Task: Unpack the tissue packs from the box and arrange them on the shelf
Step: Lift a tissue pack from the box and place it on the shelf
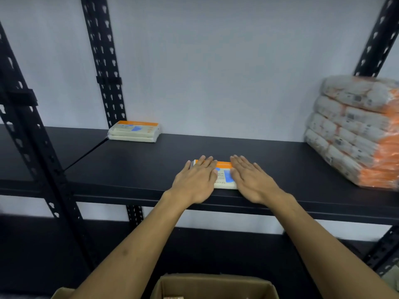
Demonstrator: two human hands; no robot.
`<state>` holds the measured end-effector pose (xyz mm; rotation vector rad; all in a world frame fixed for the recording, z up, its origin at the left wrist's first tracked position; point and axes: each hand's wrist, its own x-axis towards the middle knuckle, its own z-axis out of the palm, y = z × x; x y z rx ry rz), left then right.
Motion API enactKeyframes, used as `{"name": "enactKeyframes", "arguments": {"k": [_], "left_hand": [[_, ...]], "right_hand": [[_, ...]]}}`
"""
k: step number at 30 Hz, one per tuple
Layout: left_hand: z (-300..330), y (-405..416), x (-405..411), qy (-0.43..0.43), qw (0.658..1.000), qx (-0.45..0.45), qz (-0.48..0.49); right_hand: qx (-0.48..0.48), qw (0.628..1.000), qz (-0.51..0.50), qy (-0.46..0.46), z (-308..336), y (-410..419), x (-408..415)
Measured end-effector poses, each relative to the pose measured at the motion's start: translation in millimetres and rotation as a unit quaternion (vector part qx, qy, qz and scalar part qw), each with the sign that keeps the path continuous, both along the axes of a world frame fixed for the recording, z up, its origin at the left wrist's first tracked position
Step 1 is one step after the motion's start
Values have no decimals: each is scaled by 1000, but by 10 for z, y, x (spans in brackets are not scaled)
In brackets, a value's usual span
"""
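Head view: both hands lie flat, fingers straight and released, pressing a soft plastic-wrapped tissue pack (223,175) at centre frame on the matte black metal shelf (151,160); left hand (195,182), right hand (251,180). "soft" shows on its label. Two stacked packs (134,131) sit upper left; a cardboard box (213,287) stands open below.

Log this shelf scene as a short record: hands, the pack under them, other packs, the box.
left hand: flat, fingers straight, on the tissue pack
right hand: flat, fingers straight, on the same pack
tissue pack: lies near the front edge of the shelf
stacked packs: two, back left of the shelf, by the wall
wrapped bundles: piled at the shelf's right end
cardboard box: open, below the arms
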<state>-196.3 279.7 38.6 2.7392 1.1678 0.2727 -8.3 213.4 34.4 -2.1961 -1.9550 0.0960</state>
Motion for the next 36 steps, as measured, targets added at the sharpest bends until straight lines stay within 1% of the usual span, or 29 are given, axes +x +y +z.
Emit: {"name": "enactKeyframes", "arguments": {"k": [4,7,9,11,13,15,17,21,24,26,28,30,36], "left_hand": [[61,25,-52,16,1000,-13,1],[110,42,-45,17,1000,-7,3],[131,20,6,6,1000,3,-9],[132,-11,57,2,999,-6,-37],[104,-2,33,8,999,-11,-51],[93,79,-100,19,999,-11,-45],[111,187,-297,35,999,-18,-26],[160,312,-675,66,997,-40,24],[227,352,-806,69,997,-25,12],[277,448,-890,50,998,-23,23],[311,598,-1049,47,997,-28,54],[328,774,-1274,58,994,-30,87],[250,1274,-1835,77,975,-25,209]], "right_hand": [[-39,999,-6,10,45,-95,162],[-63,998,-14,-16,146,-74,161],[-19,999,-25,-23,201,-22,71],[28,999,-22,-11,201,22,-70],[25,1000,4,-5,128,43,-179],[10,1000,22,1,36,40,-198],[10,1000,27,7,27,26,-163],[-19,999,17,-28,162,85,-175],[22,998,22,-53,275,171,-302],[29,997,58,-38,272,200,-418],[-7,996,92,-18,219,218,-517],[-34,994,99,-21,160,254,-561],[-46,994,90,-30,135,404,-578]]}}
